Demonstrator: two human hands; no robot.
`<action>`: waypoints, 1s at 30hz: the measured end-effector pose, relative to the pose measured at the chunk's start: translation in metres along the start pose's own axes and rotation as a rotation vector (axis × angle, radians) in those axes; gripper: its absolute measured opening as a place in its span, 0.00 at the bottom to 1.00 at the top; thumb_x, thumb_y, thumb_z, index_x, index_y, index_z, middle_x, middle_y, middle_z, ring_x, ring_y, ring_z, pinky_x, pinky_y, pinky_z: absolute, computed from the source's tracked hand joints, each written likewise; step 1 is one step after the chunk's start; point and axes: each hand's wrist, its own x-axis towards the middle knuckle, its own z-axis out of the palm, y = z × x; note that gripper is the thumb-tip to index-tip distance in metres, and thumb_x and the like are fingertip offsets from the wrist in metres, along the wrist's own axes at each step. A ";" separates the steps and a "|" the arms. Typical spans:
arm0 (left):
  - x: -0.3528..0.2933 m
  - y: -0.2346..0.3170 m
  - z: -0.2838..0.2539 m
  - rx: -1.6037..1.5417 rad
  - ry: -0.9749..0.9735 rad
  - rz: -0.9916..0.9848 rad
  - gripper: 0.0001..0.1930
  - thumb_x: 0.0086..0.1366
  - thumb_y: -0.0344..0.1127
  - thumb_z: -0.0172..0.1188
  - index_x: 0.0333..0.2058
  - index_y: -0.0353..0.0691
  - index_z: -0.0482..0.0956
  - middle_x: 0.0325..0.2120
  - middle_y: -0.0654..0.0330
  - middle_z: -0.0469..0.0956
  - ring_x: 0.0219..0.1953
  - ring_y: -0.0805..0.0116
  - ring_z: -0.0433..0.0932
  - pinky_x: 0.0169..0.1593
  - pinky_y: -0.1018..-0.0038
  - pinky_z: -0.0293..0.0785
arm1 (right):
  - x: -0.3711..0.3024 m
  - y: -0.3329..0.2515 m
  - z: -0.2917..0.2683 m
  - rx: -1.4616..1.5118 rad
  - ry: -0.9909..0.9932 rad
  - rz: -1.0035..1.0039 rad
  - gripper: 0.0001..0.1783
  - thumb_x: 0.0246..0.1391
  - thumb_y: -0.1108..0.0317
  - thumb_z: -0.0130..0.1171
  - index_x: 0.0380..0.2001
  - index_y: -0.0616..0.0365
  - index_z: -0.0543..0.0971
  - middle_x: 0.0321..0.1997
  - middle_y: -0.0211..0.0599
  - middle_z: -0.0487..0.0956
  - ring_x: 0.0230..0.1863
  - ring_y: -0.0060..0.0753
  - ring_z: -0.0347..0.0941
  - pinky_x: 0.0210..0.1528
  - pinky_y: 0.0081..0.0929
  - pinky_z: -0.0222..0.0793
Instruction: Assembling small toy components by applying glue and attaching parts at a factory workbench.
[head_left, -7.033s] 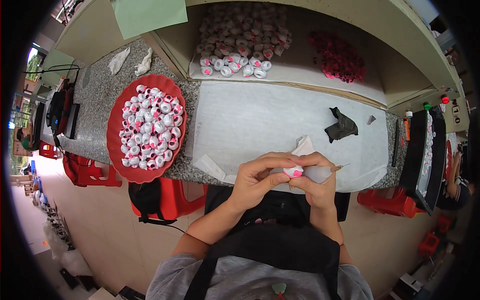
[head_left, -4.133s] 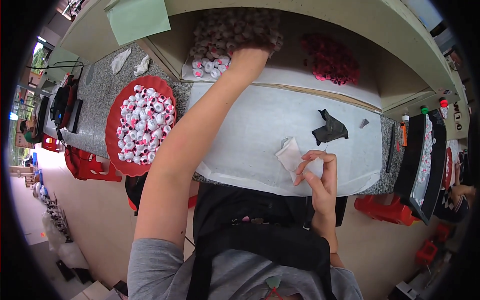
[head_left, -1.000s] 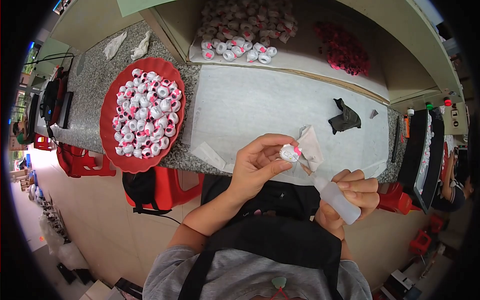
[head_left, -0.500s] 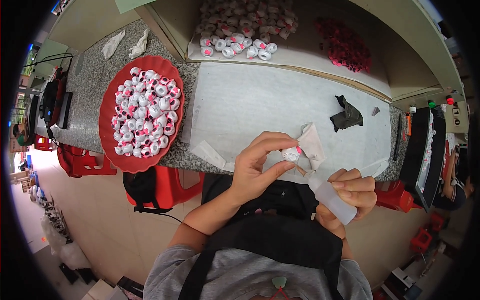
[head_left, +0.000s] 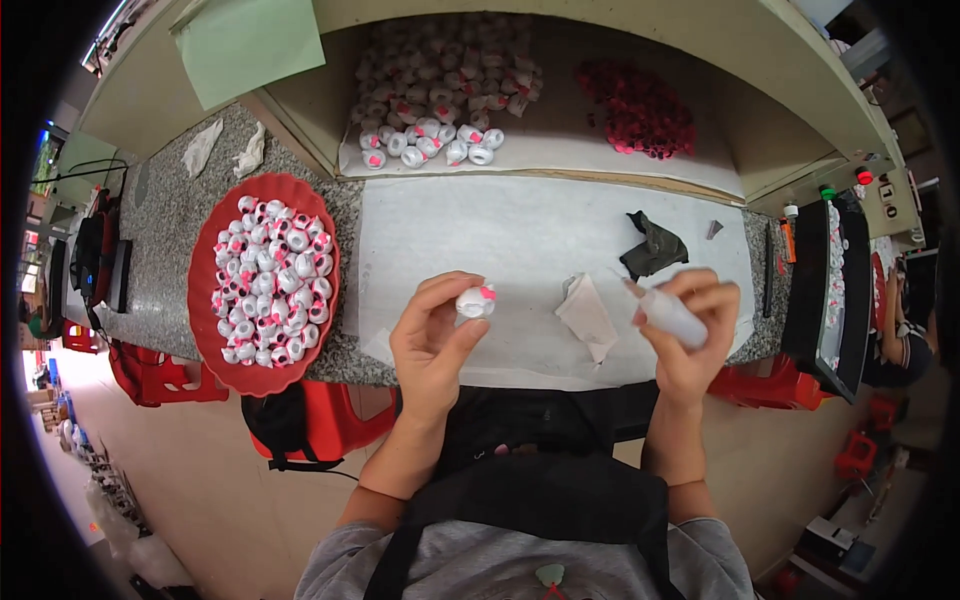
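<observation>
One item per hand: gripping a small white piece (head_left: 474,303) with a pink patch in the left hand (head_left: 432,345), and a translucent bottle (head_left: 672,318) in the right hand (head_left: 695,340). Pinching the small white piece between thumb below and fingertips above, just left of the frame's centre; presenting it at the right-hand side of the left hand, over the white sheet (head_left: 470,230). Curling the right-hand fingers around the translucent bottle, right of centre, and pointing its narrow nozzle (head_left: 632,287) toward the upper left. Holding the nozzle well apart from the small white piece, with a crumpled pale cloth (head_left: 588,322) lying between on the white sheet. Showing a black cloth (head_left: 655,248) just above the right hand, with a small dark scrap (head_left: 714,229) to its right. Showing, at the left of the frame, a red scalloped dish (head_left: 265,380) on the speckled countertop (head_left: 160,250), containing heaped white-and-pink pieces (head_left: 265,280); spacing it clear of the left hand. Showing, at the upper centre, a large pile of white pieces (head_left: 445,80), and farther right, a pile of dark pink bits (head_left: 635,110), too small to identify individually.
</observation>
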 end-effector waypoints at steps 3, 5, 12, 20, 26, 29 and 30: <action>0.000 0.002 -0.004 -0.021 0.042 -0.022 0.17 0.45 0.17 0.52 0.37 0.31 0.67 0.37 0.54 0.65 0.41 0.67 0.65 0.45 0.75 0.60 | 0.041 0.017 0.006 0.137 -0.078 0.370 0.16 0.33 0.82 0.52 0.31 0.63 0.62 0.28 0.35 0.64 0.29 0.26 0.67 0.26 0.19 0.67; -0.003 0.004 0.000 -0.037 0.018 -0.021 0.17 0.45 0.17 0.52 0.37 0.32 0.67 0.37 0.54 0.65 0.41 0.68 0.66 0.45 0.75 0.60 | 0.069 0.045 0.003 0.031 -0.157 0.384 0.18 0.35 0.78 0.52 0.35 0.63 0.64 0.28 0.35 0.65 0.30 0.22 0.67 0.25 0.17 0.66; -0.006 -0.002 0.008 -0.014 -0.016 -0.058 0.19 0.45 0.19 0.53 0.39 0.33 0.65 0.36 0.54 0.68 0.37 0.70 0.67 0.42 0.77 0.62 | 0.136 0.126 0.026 -1.077 -0.178 0.178 0.18 0.36 0.66 0.56 0.35 0.57 0.69 0.31 0.44 0.70 0.31 0.41 0.69 0.29 0.32 0.66; -0.001 -0.001 0.006 -0.088 -0.022 -0.125 0.19 0.46 0.17 0.52 0.40 0.32 0.65 0.37 0.55 0.67 0.40 0.70 0.67 0.46 0.75 0.61 | 0.134 0.120 0.025 -1.059 -0.126 0.116 0.11 0.36 0.68 0.55 0.29 0.56 0.71 0.20 0.40 0.72 0.23 0.40 0.69 0.26 0.31 0.64; -0.002 -0.005 0.009 -0.045 -0.056 -0.134 0.19 0.46 0.18 0.52 0.40 0.32 0.65 0.37 0.53 0.68 0.40 0.69 0.67 0.44 0.76 0.62 | 0.073 0.033 0.019 -0.076 -0.207 0.379 0.02 0.38 0.78 0.50 0.20 0.62 0.69 0.17 0.30 0.69 0.18 0.12 0.61 0.17 0.11 0.54; -0.003 -0.010 0.011 0.049 -0.093 -0.091 0.18 0.46 0.18 0.52 0.39 0.32 0.65 0.36 0.52 0.68 0.39 0.68 0.68 0.42 0.76 0.64 | 0.030 0.005 0.022 0.196 -0.264 0.533 0.04 0.36 0.81 0.51 0.20 0.65 0.68 0.21 0.35 0.69 0.18 0.17 0.62 0.18 0.12 0.57; -0.004 -0.010 0.012 0.102 -0.120 -0.070 0.17 0.47 0.18 0.52 0.39 0.31 0.66 0.36 0.52 0.68 0.40 0.69 0.67 0.42 0.77 0.64 | 0.019 -0.001 0.022 0.276 -0.298 0.554 0.05 0.35 0.82 0.52 0.20 0.65 0.69 0.22 0.37 0.70 0.18 0.18 0.63 0.18 0.13 0.58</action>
